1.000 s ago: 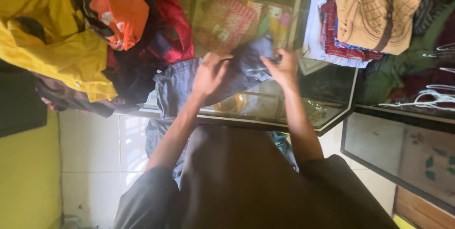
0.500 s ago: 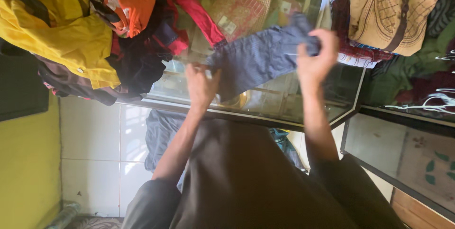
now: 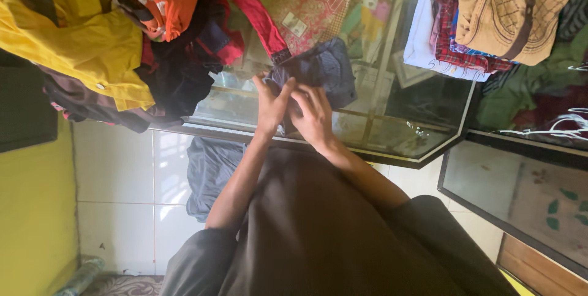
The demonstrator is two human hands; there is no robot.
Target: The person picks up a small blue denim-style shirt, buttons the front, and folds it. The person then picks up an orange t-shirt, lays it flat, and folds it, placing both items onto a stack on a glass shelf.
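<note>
Left hand (image 3: 271, 105) and right hand (image 3: 313, 115) side by side, both clamped on grey-blue garment (image 3: 327, 69), near glass desk (image 3: 392, 149) front edge; open glass rightward.

Dark brown-grey short-sleeved shirt, sleeves ending above the elbows — bare forearms, no rings or watch visible

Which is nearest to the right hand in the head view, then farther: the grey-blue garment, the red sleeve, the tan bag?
1. Grey-blue garment: under the right hand, touching it.
2. Red sleeve: up and left, on the glass.
3. Tan bag: far upper right, atop the folded stack.
</note>
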